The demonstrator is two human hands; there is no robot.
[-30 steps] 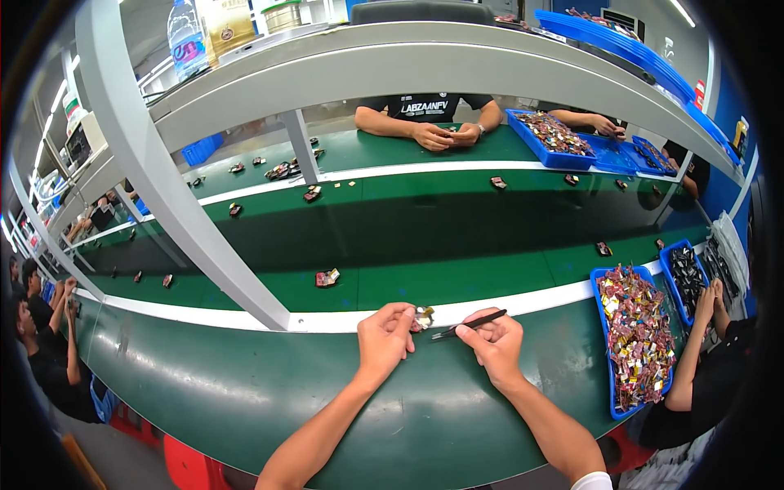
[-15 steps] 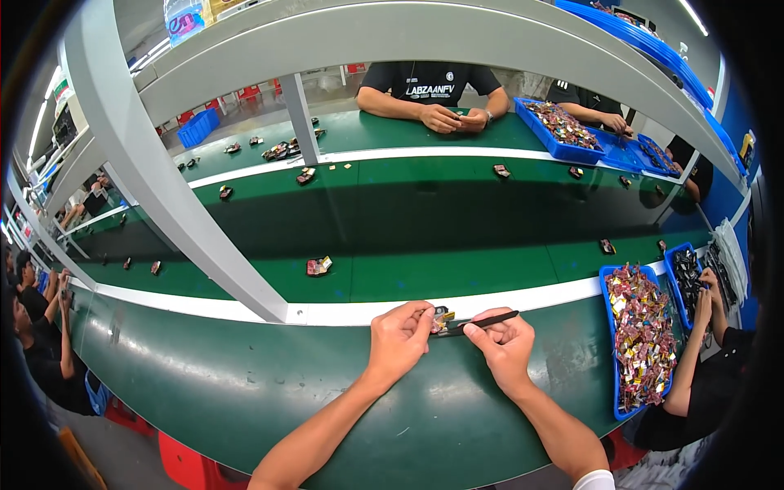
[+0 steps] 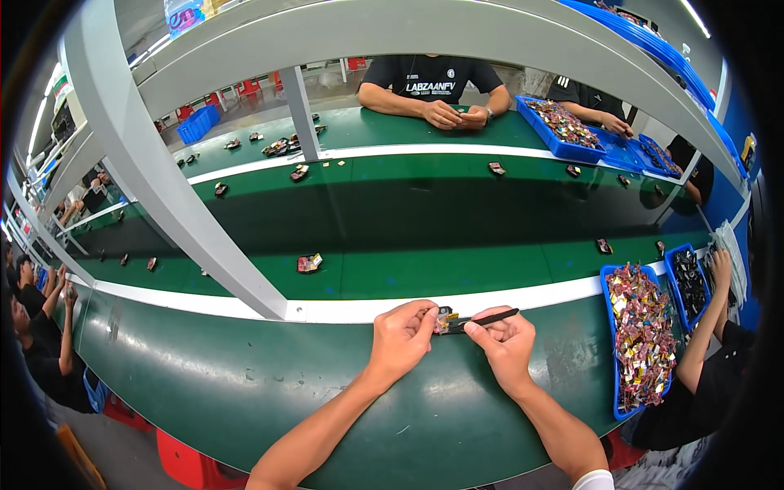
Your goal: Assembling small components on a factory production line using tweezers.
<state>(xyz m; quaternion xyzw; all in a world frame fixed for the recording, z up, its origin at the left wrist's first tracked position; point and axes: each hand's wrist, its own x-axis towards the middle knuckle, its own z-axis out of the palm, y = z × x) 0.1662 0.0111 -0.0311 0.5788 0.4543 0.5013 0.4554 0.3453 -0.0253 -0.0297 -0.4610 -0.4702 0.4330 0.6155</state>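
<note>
My left hand (image 3: 398, 341) pinches a small electronic part in a black casing (image 3: 445, 315) between thumb and fingers, just above the near bench edge by the white rail. A slim black pair of tweezers (image 3: 496, 317) lies in my right hand (image 3: 508, 345), closed round it. Its tip points left and meets the part. Fine detail inside the casing is too small to make out.
A green conveyor belt (image 3: 392, 271) carries scattered parts, one black-cased part (image 3: 309, 263) nearest. A blue bin (image 3: 605, 327) of small circuit pieces stands right, beside a bin of black casings (image 3: 691, 282). A grey post (image 3: 188, 188) rises left. Co-workers sit across and at both sides.
Parts on the belt have shifted slightly left. The right-hand co-worker's hand has moved up from the black casings towards the plastic bag. My hands have barely moved.
</note>
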